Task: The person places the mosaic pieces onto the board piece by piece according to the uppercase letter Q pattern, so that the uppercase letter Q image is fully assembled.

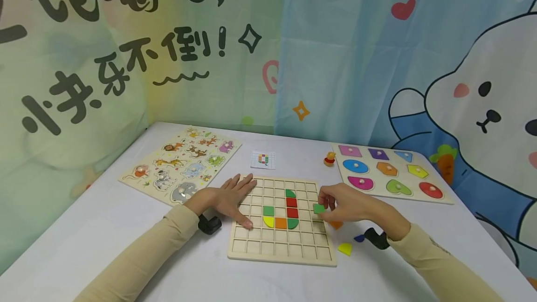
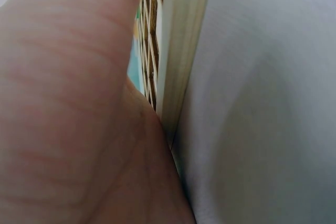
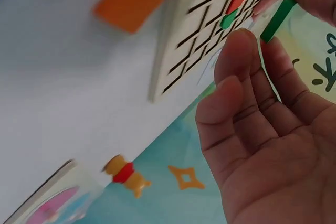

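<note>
The left hand (image 1: 228, 199) spreads its fingers over the left edge of the board (image 1: 281, 247), likely steadying it, while the right hand (image 1: 347, 203) pinches a green block (image 1: 318, 209) by opposite edges at the board's right side, perhaps keeping its face free

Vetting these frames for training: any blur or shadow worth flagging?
Head: mostly crisp, soft shadows on the white tabletop; left wrist: bare left hand very close and soft-focused, broad dim shadow beside the pale wooden grid board; right wrist: flat orange piece blurred at its edges.
</note>
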A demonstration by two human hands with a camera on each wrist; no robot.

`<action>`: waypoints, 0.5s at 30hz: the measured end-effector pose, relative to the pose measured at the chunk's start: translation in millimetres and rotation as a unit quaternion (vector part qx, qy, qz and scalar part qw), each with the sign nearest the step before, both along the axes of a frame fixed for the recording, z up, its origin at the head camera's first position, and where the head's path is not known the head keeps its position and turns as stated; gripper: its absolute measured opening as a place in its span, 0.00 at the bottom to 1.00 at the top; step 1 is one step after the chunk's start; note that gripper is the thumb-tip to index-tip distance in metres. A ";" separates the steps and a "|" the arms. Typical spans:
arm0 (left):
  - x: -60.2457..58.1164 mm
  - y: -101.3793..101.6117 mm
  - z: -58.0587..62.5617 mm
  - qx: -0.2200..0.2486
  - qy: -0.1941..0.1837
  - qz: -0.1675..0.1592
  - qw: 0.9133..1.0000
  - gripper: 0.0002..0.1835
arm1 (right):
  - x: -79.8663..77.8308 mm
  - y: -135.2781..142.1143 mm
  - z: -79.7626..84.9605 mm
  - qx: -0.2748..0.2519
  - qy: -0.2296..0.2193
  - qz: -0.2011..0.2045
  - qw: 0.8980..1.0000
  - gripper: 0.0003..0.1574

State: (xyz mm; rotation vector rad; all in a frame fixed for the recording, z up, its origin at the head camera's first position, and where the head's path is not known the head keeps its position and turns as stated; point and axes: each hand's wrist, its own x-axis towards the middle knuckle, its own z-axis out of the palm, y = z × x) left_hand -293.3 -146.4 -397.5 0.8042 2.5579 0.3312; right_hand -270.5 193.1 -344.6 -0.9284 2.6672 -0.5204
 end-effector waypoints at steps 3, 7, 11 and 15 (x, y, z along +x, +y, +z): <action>0.3 -0.5 2.5 0.001 0.004 0.000 1.000 0.66 | -5.5 -12.0 1.2 -0.001 0.001 -0.002 1.000 0.14; 1.2 -1.4 2.7 0.001 0.003 0.004 1.000 0.67 | -12.1 -26.9 2.7 -0.007 0.009 0.013 1.000 0.14; 1.3 -1.0 1.5 0.002 0.001 0.002 1.000 0.68 | -18.9 -39.2 3.8 -0.004 0.017 0.025 1.000 0.14; 1.7 -0.5 0.0 0.003 0.004 0.005 1.000 0.67 | -25.9 -52.4 4.2 0.004 0.023 0.021 1.000 0.13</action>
